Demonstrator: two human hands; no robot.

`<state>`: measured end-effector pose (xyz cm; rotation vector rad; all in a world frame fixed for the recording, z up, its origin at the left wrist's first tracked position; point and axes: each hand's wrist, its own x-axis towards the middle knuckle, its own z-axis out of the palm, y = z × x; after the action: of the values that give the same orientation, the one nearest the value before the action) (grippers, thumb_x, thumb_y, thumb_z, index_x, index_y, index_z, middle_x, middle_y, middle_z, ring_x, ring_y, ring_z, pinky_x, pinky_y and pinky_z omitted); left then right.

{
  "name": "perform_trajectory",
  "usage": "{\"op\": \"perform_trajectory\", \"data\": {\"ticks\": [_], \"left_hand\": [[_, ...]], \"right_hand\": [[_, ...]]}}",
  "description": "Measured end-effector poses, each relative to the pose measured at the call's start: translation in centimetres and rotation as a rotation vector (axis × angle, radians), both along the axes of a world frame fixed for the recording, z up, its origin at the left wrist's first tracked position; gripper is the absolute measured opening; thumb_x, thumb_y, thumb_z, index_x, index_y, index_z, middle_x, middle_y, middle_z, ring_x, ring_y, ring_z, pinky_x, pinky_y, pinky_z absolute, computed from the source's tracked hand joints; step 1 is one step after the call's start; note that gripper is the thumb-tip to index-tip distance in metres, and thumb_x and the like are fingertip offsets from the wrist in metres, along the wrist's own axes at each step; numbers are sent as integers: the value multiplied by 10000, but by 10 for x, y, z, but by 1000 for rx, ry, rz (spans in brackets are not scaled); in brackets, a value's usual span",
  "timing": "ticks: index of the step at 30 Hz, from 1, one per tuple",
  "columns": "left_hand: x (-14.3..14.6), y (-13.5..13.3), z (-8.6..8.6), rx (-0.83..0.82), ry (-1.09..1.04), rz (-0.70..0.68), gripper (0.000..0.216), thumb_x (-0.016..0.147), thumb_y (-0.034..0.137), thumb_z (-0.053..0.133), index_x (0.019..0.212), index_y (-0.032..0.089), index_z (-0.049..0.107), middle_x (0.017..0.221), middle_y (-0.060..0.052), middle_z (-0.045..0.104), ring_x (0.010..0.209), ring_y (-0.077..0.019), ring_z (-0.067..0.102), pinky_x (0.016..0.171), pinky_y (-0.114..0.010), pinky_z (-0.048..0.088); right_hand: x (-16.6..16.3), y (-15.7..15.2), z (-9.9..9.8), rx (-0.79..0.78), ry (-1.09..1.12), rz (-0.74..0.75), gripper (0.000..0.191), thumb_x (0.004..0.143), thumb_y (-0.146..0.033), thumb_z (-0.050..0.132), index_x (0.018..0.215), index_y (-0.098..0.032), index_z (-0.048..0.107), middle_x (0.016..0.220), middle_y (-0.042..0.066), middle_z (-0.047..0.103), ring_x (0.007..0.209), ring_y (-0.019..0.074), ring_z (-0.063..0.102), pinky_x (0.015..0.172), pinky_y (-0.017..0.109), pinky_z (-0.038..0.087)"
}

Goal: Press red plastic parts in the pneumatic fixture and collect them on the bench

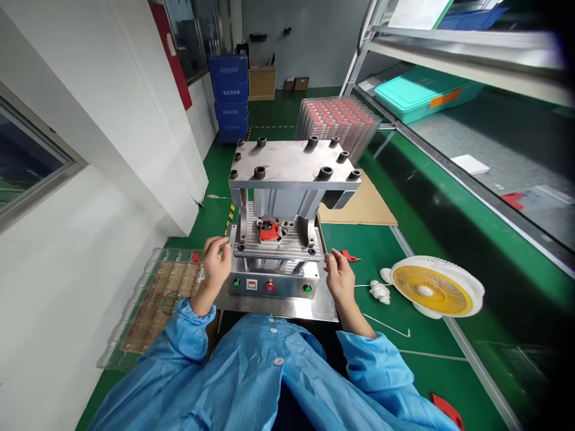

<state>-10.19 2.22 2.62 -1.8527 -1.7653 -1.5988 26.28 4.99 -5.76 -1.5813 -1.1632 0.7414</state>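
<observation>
In front of me stands a metal press fixture with a thick bolted top plate. On its ridged bed sits a red part, below the raised upper block. My left hand hovers beside the bed's left edge, fingers curled in; whether anything small is in them is hidden. My right hand is at the right edge, its fingers bent together, and their contents cannot be made out. Just beyond it lies another red piece with a thin dark tip. The control panel has green buttons and a red one.
At left lies a clear plastic tray with a small red piece at its corner. To the right are a yellow-and-white fan, a crumpled white lump and a hex key. Stacked clear trays and cardboard lie behind.
</observation>
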Motion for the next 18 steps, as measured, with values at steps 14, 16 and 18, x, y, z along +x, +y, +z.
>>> {"op": "perform_trajectory", "data": {"ticks": [14, 16, 18], "left_hand": [[102, 56, 33, -438, 573, -172, 219, 892, 279, 694, 1106, 238, 719, 1150, -114, 612, 1119, -309, 539, 965, -463, 517], [104, 57, 35, -479, 594, -147, 259, 890, 312, 712, 1137, 235, 707, 1141, -123, 600, 1111, -323, 529, 943, -472, 512], [104, 58, 37, -509, 610, -138, 295, 887, 337, 729, 1160, 228, 700, 1137, -130, 593, 1108, -332, 524, 935, -476, 506]], "right_hand": [[-48, 13, 2, 206, -43, 71, 596, 999, -550, 393, 1395, -159, 608, 1350, 169, 662, 1246, 293, 617, 1079, 477, 485], [-50, 14, 2, 235, -66, 67, 590, 1008, -543, 359, 1380, -157, 604, 1368, 171, 650, 1270, 288, 602, 1097, 480, 471], [-51, 15, 2, 239, -80, 72, 597, 1011, -546, 331, 1371, -151, 596, 1360, 177, 650, 1263, 286, 604, 1089, 477, 476]]}}
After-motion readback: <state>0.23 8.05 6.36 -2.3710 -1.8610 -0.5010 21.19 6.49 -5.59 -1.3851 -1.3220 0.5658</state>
